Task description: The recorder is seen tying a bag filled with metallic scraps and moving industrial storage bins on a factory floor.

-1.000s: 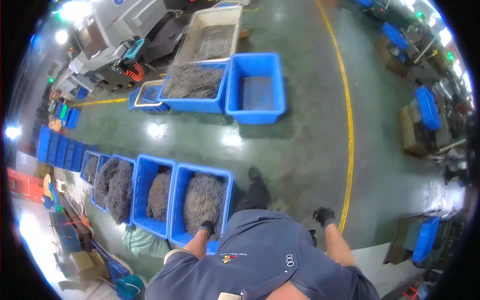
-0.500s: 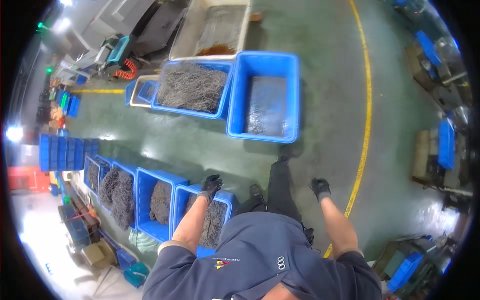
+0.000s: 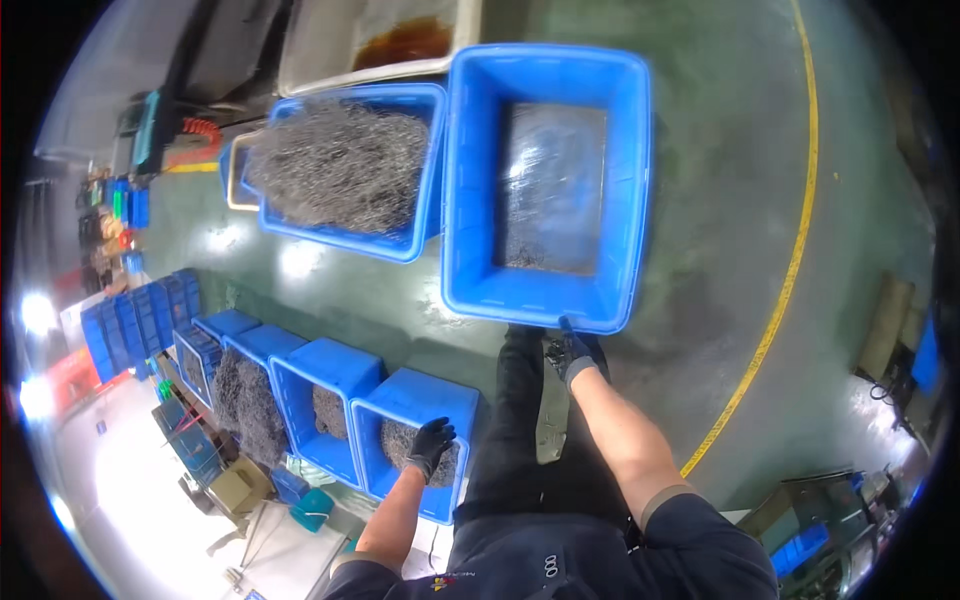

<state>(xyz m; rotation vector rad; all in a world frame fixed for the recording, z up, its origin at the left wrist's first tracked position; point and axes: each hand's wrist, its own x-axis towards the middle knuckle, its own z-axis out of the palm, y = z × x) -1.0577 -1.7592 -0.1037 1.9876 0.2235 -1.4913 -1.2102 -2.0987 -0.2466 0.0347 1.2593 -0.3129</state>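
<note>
A large blue plastic bin (image 3: 627, 200) stands in front of me, with wet-looking grey residue on its floor. At its near rim is my right hand (image 3: 569, 353) in a black glove, fingers apart; one finger overlaps the rim, and I cannot tell whether it presses on it. My left hand (image 3: 431, 446), also black-gloved, hangs open with spread fingers above a smaller blue crate (image 3: 440, 393) at the lower left. Dark metal shavings (image 3: 397, 438) lie inside that crate. No object shows in either hand.
Left of the large bin stands a blue tub (image 3: 350, 243) heaped with metal shavings (image 3: 340, 165). Behind them is a whitish tub (image 3: 375, 72) with brown liquid. More blue crates (image 3: 325, 362) line the left. A yellow floor line (image 3: 800, 235) curves along the right.
The large bin is nearer in view. My right hand has swung inward from my right side to the bin's near rim. My left hand is still above the crates, now with fingers spread.
</note>
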